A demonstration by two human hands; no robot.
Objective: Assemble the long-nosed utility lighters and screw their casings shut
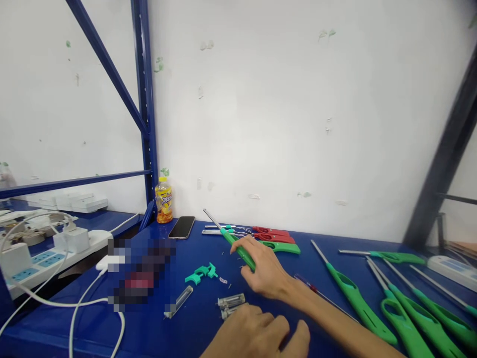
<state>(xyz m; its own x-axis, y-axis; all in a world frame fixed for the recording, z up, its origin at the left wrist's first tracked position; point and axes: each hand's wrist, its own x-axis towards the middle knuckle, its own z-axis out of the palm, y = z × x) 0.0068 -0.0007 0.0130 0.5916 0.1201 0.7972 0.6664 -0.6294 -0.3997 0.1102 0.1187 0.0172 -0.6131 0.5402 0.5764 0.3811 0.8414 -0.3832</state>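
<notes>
A long-nosed gas lighter [228, 235] with a green body and metal barrel is held in my right hand [265, 271], its barrel pointing up and left. My left hand [257, 333] is curled at the bottom edge, nearest the clear tanks; what its fingers hold, if anything, is hidden. Two clear tanks [231, 301] lie just beyond it, one partly covered. Another clear tank [179, 301] lies further left. Teal plastic parts [201, 272] and a small white piece [223, 280] rest on the blue table [156, 328]. A thin screwdriver [328, 296] lies partly beneath my right forearm.
Several green lighters [357, 293] lie at right. Red lighter casings [271, 234] and a green one [283, 246] lie behind my right hand. A phone [182, 227] and a drink bottle [164, 201] stand by the wall. White cables [80, 301] and a power strip [97, 241] occupy the left.
</notes>
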